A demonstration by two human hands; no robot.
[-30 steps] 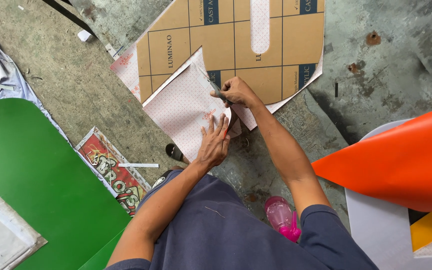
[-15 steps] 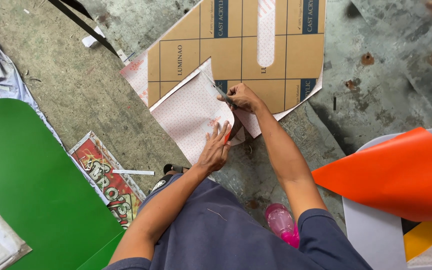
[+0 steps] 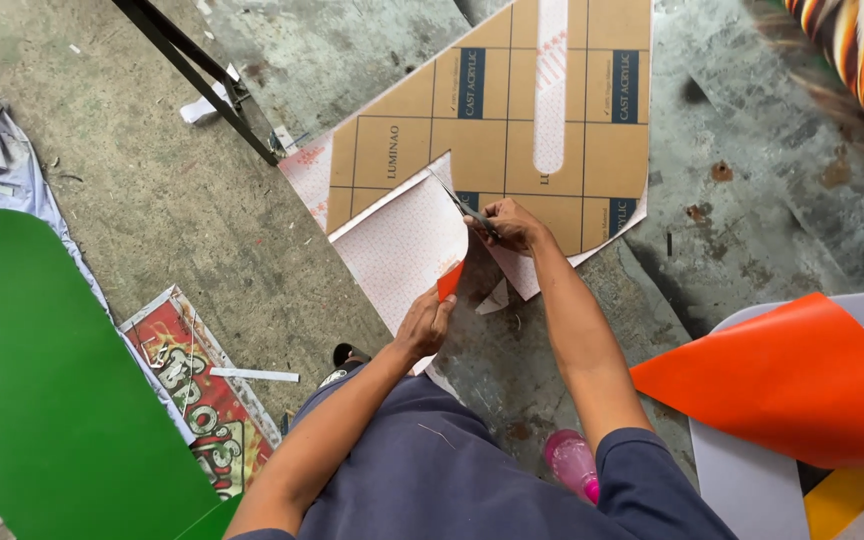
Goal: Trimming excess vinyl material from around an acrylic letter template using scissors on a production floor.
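Two hands at work: right hand (image 3: pixel 514 224) gripping scissors (image 3: pixel 467 208), left hand (image 3: pixel 426 322) pinching dotted sheet (image 3: pixel 402 250). Keep sheet taut, cut w/ steady strokes.

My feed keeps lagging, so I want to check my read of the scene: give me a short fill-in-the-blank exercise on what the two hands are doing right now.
1. The right hand holds a pair of ____ at the dotted white sheet.
2. The left hand grips the sheet's lower edge, where its ____ coloured face shows.
3. Under the sheet lies a brown-papered panel on the ____ floor.
4. The big sheet at the left is ____.

Missing words: scissors; orange; concrete; green
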